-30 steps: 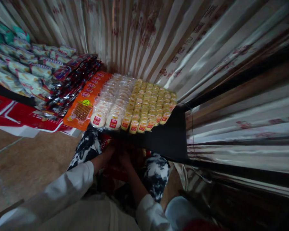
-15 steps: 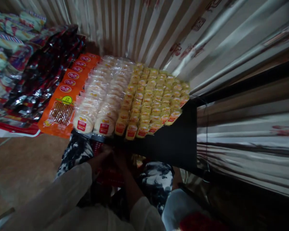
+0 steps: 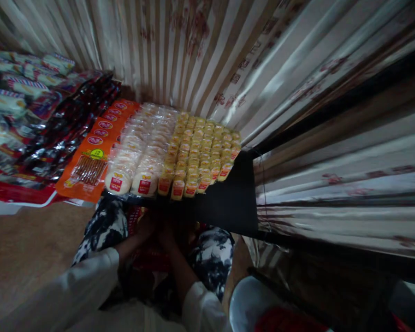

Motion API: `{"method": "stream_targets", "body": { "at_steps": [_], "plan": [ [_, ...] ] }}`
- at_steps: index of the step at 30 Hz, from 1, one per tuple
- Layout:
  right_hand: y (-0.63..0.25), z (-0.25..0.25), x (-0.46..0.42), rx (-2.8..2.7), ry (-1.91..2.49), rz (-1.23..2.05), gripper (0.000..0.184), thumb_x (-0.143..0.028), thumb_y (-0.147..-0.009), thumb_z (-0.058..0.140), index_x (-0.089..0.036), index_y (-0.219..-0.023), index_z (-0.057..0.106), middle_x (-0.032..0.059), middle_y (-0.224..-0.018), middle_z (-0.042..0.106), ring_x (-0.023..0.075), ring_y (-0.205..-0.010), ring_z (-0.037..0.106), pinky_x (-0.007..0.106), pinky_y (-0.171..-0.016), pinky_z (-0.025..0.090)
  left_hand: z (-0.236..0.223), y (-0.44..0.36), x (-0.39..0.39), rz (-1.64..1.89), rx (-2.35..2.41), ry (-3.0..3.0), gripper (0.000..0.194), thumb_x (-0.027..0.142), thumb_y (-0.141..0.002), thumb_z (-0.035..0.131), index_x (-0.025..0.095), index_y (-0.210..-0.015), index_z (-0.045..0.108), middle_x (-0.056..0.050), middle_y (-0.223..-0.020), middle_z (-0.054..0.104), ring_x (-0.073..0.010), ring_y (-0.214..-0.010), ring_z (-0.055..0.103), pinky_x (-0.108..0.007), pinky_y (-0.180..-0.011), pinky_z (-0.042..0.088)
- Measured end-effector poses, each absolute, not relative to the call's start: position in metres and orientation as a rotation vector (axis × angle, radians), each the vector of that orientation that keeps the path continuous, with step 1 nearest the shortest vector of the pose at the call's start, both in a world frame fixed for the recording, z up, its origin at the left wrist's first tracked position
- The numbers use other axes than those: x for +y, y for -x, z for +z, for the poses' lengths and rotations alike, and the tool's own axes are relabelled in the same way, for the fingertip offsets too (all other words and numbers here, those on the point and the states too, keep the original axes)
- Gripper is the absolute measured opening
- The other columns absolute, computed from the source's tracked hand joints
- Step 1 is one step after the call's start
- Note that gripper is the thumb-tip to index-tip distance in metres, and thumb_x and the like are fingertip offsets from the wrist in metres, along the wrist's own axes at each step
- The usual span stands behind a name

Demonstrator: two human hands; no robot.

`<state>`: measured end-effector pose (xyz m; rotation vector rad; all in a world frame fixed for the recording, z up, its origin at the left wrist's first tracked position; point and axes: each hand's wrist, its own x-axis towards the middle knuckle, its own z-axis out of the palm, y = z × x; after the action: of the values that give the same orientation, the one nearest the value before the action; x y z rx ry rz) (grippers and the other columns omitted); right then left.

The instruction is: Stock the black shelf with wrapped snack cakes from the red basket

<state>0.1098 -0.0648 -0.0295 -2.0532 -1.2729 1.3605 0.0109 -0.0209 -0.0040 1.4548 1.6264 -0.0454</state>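
Note:
My left hand [image 3: 143,228] and my right hand [image 3: 168,234] are close together in deep shadow under the front edge of a dark shelf [image 3: 228,203], over a red basket [image 3: 148,258] between my patterned knees. Their fingers are hidden in the dark, so what they hold, if anything, does not show. On the shelf above them lie rows of yellow snack packs [image 3: 197,157], pale round cake packs [image 3: 138,157] and orange sausage packs [image 3: 97,147].
Dark red and silver packets [image 3: 55,133] and further snack bags [image 3: 14,92] fill the shelf to the left. A striped curtain [image 3: 200,60] hangs behind and to the right. Brown floor [image 3: 24,249] shows lower left. A pale round object [image 3: 252,304] sits lower right.
The view has swung about, first nearer the shelf, then back and slightly left. Both hands stay low together in the shadow over the basket.

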Motion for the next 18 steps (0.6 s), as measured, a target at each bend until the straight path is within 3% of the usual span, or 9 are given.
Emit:
{"method": "stream_targets", "body": {
  "at_steps": [6,14,18],
  "plan": [
    [-0.115,-0.008,-0.072,-1.389,1.911,1.264,0.042,-0.014,-0.083,0.041,-0.016,-0.122,0.055,0.0120,-0.128,0.055,0.0212,-0.120,0.050,0.038,-0.104,0.035,0.018,-0.005,-0.038,0.176,1.582,-1.517,0.038,0.017,-0.087,0.039,0.012,-0.122,0.052,-0.013,-0.121,0.059,-0.0207,-0.113,0.055,-0.032,-0.096,0.039],
    [-0.128,0.024,-0.088,-1.484,1.788,1.158,0.045,-0.021,-0.082,0.045,-0.017,-0.127,0.051,0.0110,-0.126,0.057,0.0223,-0.115,0.055,0.036,-0.099,0.040,0.057,-0.001,-0.044,0.280,1.479,-1.658,0.030,0.026,-0.081,0.051,0.016,-0.109,0.059,-0.009,-0.112,0.064,-0.0198,-0.103,0.059,-0.028,-0.090,0.041],
    [-0.143,0.058,-0.098,-1.490,1.747,1.136,0.041,-0.020,-0.077,0.049,-0.016,-0.117,0.058,0.0106,-0.114,0.065,0.0234,-0.105,0.061,0.034,-0.091,0.045,0.085,-0.007,-0.044,0.316,1.431,-1.730,0.024,0.029,-0.078,0.054,0.020,-0.098,0.061,-0.004,-0.097,0.067,-0.0188,-0.091,0.061,-0.026,-0.082,0.043]
  ]
}}
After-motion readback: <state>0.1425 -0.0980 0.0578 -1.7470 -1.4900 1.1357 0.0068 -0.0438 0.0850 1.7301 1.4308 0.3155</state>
